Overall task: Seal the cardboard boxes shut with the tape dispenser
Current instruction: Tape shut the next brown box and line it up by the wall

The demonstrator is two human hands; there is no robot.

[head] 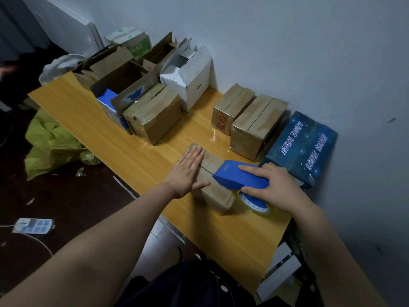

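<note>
tabletop [99, 129] room lies mostly along the left, a bare band of yellow wood running from the far corner towards the person; its long left edge drops to a dark floor where a green bag [51, 142] and a power strip [33, 226] lie. the right side is shut in by the wall [287, 52], and boxes line it: open cardboard boxes [119, 78] and a white box [190, 78] at the far end, a taped brown box [155, 114] in front of them, then two closed brown boxes [256, 127] and a dark blue box [303, 147] nearer the person. the small cardboard box [215, 193] sits mid-width, near the dark blue box, with free wood on its left and near sides. the left hand [186, 173] lies flat on its left flap, fingers [194, 154] straight and together, thumb spread across the top, holding nothing. the right hand [272, 187] wraps the blue tape dispenser [241, 177], forefinger stretched along its top, the other fingers curled underneath by the tape roll [256, 203]. the dispenser's nose sits over the box's centre seam; the roll hangs by the box's right side, low over the wood, and whether it touches cannot be told.
</note>
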